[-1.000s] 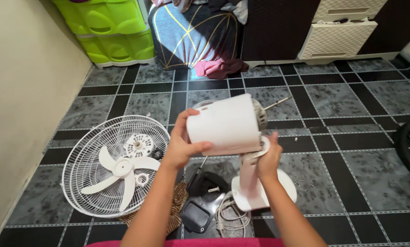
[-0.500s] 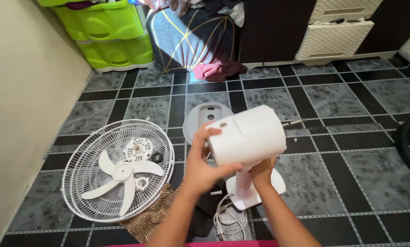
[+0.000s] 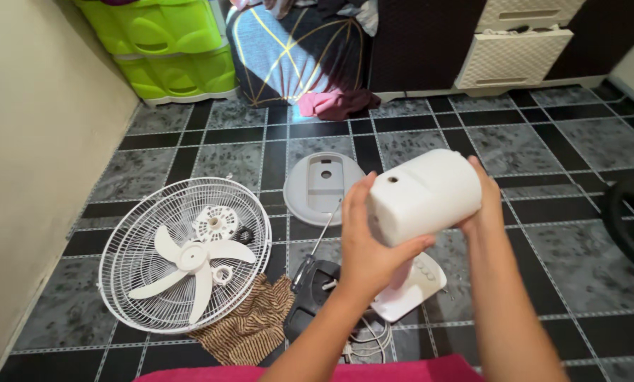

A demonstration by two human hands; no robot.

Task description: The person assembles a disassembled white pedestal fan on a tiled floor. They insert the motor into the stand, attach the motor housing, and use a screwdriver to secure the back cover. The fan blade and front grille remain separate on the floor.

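Both my hands hold a white fan motor housing [image 3: 426, 194], a rounded plastic cylinder tipped over above the floor. My left hand [image 3: 366, 244] cups its rear end from below. My right hand [image 3: 483, 205] grips its far right side. Under the housing, the fan's white stand [image 3: 419, 283] with its control panel shows, and a white cord [image 3: 366, 339] coils beneath it. A round white base plate [image 3: 320, 187] lies flat on the tiles just behind my left hand.
A white wire grille [image 3: 186, 255] with a fan blade [image 3: 189, 258] in it lies on the floor at left. A brown striped cloth [image 3: 249, 329], a screwdriver [image 3: 317, 244] and a black part [image 3: 317, 279] lie near. Green drawers [image 3: 172, 49] stand far left.
The housing has swung to the right and turned over. My right hand left the neck below and now grips the housing's far side; my left hand shifted under its rear end.
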